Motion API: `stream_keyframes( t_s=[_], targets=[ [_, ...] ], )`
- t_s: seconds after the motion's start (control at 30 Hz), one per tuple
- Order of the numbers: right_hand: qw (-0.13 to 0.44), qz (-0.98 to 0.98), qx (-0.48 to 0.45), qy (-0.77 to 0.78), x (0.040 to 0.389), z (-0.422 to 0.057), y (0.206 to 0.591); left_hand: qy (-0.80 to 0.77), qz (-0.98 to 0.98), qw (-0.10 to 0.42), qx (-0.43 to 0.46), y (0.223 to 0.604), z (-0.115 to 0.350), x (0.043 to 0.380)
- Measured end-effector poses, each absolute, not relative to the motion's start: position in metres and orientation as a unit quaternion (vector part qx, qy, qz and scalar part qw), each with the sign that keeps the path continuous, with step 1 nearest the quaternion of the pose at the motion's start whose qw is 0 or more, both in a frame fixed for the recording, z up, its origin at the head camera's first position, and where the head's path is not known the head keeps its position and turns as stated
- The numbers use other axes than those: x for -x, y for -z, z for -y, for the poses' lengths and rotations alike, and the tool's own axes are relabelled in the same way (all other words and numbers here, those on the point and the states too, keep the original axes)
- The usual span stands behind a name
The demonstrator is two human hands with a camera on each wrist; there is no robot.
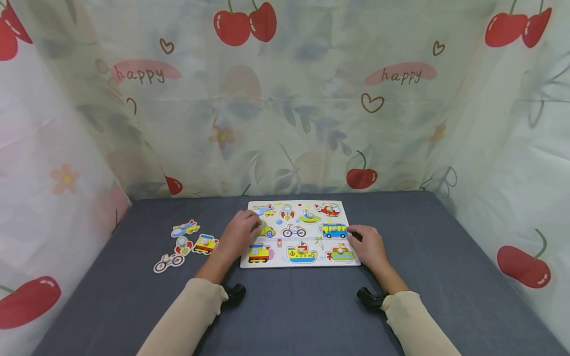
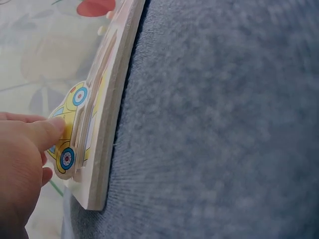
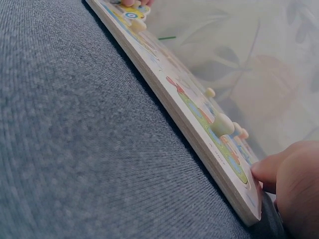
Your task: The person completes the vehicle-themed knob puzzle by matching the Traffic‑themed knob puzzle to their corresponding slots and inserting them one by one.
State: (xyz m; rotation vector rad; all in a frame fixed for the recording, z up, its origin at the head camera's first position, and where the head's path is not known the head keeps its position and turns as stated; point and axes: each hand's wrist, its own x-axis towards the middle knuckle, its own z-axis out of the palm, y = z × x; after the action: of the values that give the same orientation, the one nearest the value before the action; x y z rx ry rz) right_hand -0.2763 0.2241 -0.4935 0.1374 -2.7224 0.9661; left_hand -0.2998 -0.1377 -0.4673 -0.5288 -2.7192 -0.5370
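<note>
A white wooden knob puzzle board (image 1: 280,262) printed with vehicles lies flat on the dark cloth. My left hand (image 1: 239,232) is over its left side. In the left wrist view, that thumb and fingers pinch a yellow car piece (image 2: 64,144), tilted against the board's surface; whether it sits in its recess I cannot tell. My right hand (image 1: 368,244) holds the board's right edge, beside the blue bus (image 1: 334,230). In the right wrist view, a fingertip (image 3: 259,169) touches the board near its corner, and the other fingers are mostly hidden.
Left of the board lie loose pieces: an airplane (image 1: 185,228), a rocket (image 1: 183,245), a train (image 1: 205,244) and a bicycle (image 1: 168,263). Knobs (image 3: 223,124) stand up from the board. A patterned curtain (image 1: 294,148) rises behind the table (image 1: 294,311).
</note>
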Motion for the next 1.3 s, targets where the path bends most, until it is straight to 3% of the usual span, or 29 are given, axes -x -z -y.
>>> stream_keyframes(
  t_s=[1.3],
  targets=[
    [0.119, 0.937, -0.038, -0.327, 0.2748, -0.2221, 0.4905, 0.143, 0.965, 0.13, 0.176, 0.467, 0.1403, 0.2929]
  ],
)
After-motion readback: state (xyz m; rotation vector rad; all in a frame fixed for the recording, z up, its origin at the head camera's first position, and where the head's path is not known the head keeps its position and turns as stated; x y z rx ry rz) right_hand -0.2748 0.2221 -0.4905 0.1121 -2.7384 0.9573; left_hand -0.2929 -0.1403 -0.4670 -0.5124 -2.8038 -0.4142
